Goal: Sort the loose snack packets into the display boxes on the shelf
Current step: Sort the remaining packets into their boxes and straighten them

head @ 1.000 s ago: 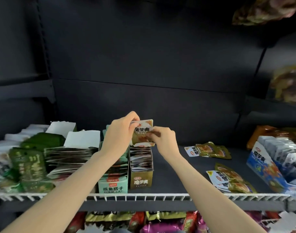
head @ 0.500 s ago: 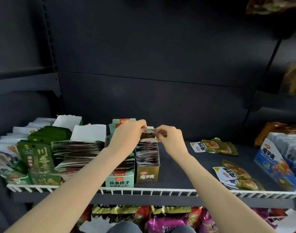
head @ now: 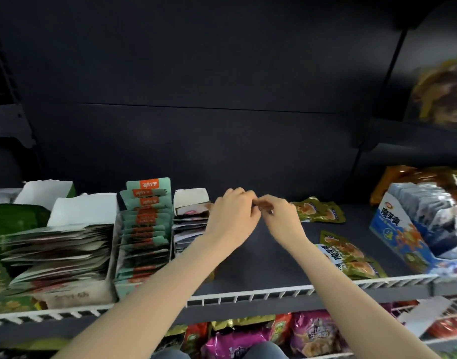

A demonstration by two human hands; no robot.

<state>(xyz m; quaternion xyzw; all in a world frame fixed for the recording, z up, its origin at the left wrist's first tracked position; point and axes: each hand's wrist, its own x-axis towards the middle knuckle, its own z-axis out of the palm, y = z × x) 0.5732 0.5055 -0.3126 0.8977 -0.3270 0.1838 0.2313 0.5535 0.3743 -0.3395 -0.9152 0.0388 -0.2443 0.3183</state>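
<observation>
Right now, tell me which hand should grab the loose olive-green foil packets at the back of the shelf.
Right. The right hand sits beside the olive-green foil packets; the left hand is farther off, by the narrow cardboard display box.

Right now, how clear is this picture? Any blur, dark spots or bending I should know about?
Head view: dim, the back wall nearly black. The bags upper right and the blue box are smeared with blur. The left hand and right hand look soft, so I cannot tell what they pinch. The wide lens bows the white shelf rail.
</observation>
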